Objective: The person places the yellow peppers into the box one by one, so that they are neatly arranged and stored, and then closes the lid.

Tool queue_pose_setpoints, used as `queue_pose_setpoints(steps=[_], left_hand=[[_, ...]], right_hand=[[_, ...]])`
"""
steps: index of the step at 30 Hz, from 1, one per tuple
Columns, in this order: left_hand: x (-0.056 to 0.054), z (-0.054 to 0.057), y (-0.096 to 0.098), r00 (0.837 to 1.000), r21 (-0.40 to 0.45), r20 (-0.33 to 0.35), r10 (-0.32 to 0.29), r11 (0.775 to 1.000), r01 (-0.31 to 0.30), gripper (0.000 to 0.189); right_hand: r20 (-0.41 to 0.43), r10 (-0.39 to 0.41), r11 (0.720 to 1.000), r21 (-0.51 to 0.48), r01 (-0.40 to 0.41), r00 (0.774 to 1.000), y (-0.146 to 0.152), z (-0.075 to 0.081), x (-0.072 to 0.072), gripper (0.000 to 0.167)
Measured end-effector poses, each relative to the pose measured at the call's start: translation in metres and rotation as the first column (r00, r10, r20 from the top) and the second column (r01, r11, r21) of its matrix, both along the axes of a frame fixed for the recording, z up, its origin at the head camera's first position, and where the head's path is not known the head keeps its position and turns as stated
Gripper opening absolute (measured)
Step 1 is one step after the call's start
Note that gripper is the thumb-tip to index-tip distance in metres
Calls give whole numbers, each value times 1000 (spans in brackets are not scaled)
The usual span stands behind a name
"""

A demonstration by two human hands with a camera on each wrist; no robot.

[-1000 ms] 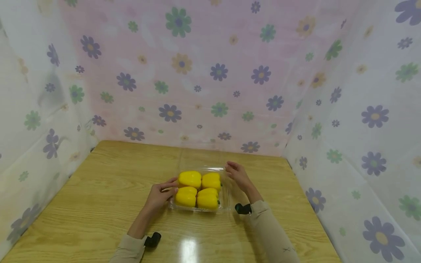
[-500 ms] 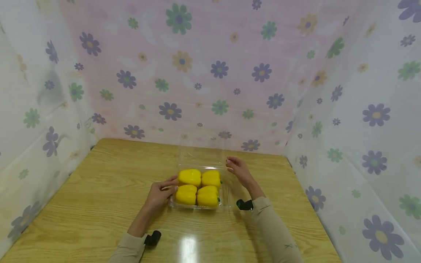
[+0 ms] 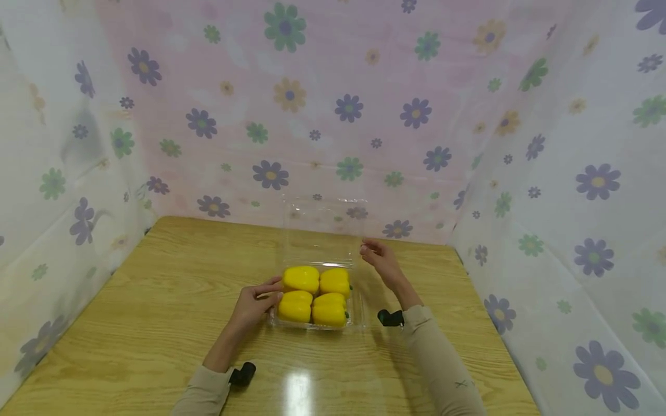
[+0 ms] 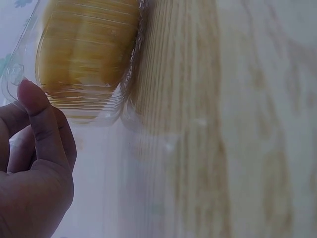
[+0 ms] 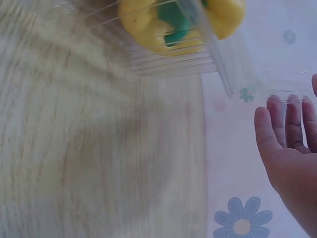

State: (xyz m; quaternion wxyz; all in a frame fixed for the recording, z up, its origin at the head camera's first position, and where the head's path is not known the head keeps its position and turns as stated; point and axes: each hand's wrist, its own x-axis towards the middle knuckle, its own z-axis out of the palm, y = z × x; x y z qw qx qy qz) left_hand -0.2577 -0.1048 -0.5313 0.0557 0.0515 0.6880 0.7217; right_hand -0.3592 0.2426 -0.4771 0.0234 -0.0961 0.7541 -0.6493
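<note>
Several yellow bell peppers [image 3: 329, 310] lie in a clear plastic clamshell box [image 3: 312, 327] on the table. The box's transparent lid [image 3: 322, 231] stands raised at the back. At the box's left side, my left hand [image 3: 250, 307] pinches the rim between thumb and fingers; the left wrist view shows the thumb [image 4: 33, 96] on the clear edge. My right hand [image 3: 385, 266] holds the lid's right edge. In the right wrist view the fingers [image 5: 293, 124] reach the clear edge, with only a bit of the thumb showing. A green stem [image 5: 173, 22] shows through the box wall.
The wood-grain table [image 3: 171, 289] extends around the box. Flower-patterned cloth [image 3: 312, 115] hangs behind it and on both sides. A black wrist camera [image 3: 241, 374] sits at the left sleeve, another at the right.
The lid has swung up from a lower, flatter lean at the back to a more upright stand. My right hand has moved slightly up and away with it; my left hand stays at the box.
</note>
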Motion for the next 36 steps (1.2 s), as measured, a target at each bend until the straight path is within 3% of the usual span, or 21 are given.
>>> queue_pose_setpoints(steps=[7,14,21,26,31,36], left_hand=[[0,2,2,1000,0,1,4,1000,-4,28],[-2,1,1,1000,13,2,-9,1000,9,29],[-2,1,0,1000,11,10,-13,1000,12,30],[-2,2,-1,1000,-3,7,-21,1000,21,31],[-3,0,-4,998,-26,-2,-55,998,55,34],[-6,-4,-11,991,-22,-20,-130,991,129,39]], right_hand=[[-118,-36,999,-8,36,992,-2,7,-2,38],[-271,-85,996,-5,88,959,-7,13,-4,27],[-302,-90,996,-13,90,949,-10,30,8,17],[-318,-56,998,12,63,946,-11,43,14,20],[-327,-31,999,4,34,945,-6,36,8,20],[-290,-38,999,-7,37,956,-2,23,-1,11]])
